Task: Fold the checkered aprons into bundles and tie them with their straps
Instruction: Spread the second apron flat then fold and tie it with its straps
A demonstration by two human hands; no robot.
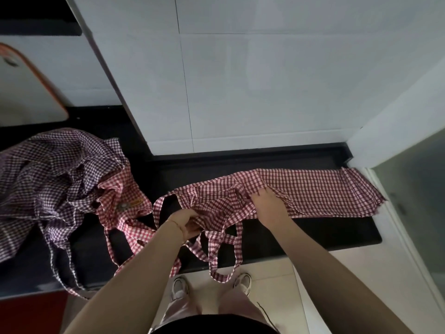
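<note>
Gripping a fold of the red apron (301,186), the left hand (186,221) works while the right hand (268,204) presses flat

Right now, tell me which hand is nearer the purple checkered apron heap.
Left. The left hand grips the red checkered apron at its bunched end, just right of the purple checkered apron heap. The right hand rests farther right on the same apron.

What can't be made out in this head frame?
- Pile of aprons: count unclear; folds overlap, left edge crops it.
- Left hand: fingertips buried in red apron cloth.
- Label on the pile: too small to read.
- Cutting board: cropped by left edge.
</note>
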